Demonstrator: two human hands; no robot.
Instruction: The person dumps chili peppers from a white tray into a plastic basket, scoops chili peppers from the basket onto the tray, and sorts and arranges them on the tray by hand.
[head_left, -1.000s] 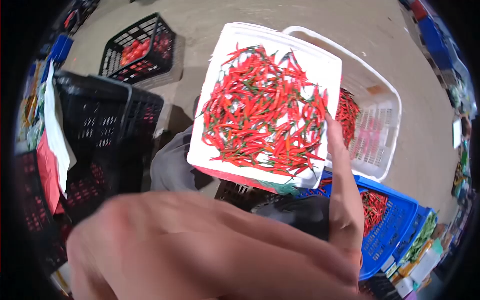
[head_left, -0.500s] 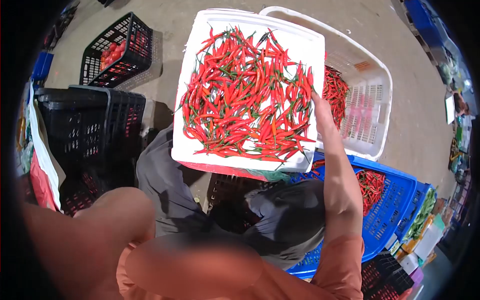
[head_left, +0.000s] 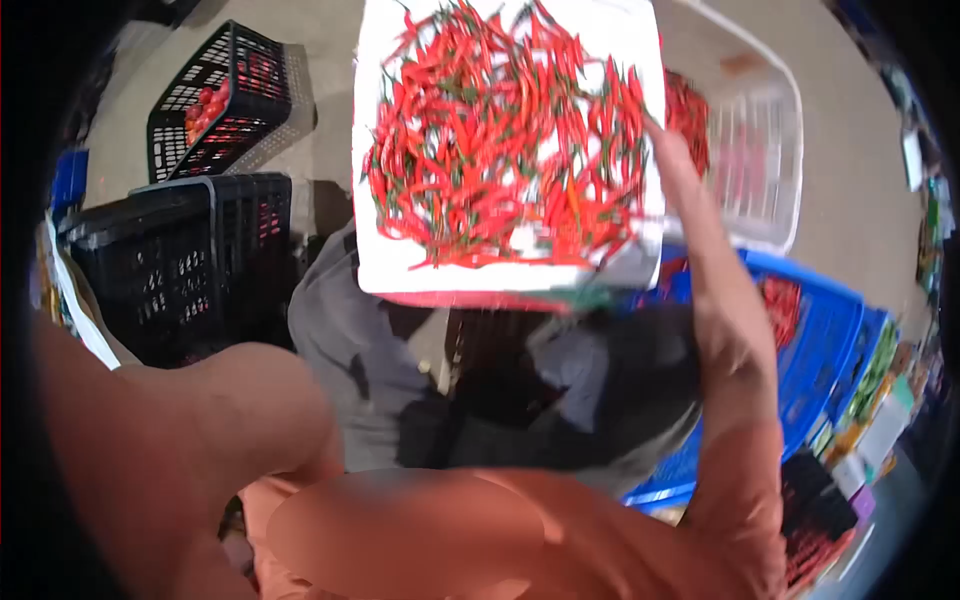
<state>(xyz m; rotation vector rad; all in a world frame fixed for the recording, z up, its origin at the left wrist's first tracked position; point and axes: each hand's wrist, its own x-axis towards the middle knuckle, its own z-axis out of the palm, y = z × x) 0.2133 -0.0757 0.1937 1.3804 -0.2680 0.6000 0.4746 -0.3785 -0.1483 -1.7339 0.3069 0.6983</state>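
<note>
A white foam tray (head_left: 480,280) sits in front of me above my knees, covered with a loose layer of red chilies (head_left: 500,120) with green stems. My right hand (head_left: 672,155) grips its right edge; most of the fingers are hidden beside or under the tray. The bent left arm is raised close to the camera at the lower left, and its hand is out of sight. Something red and green shows under the tray's near edge, too blurred to name.
Behind the tray on the right stands a white plastic basket (head_left: 785,130) with more chilies. A blue crate (head_left: 830,310) holding chilies is beside my right arm. On the left are black crates (head_left: 180,260) and a black crate of tomatoes (head_left: 262,75).
The view has shifted, so the tray, white basket and blue crate all appear higher in the picture and slightly farther right. My right hand stays on the tray's edge.
</note>
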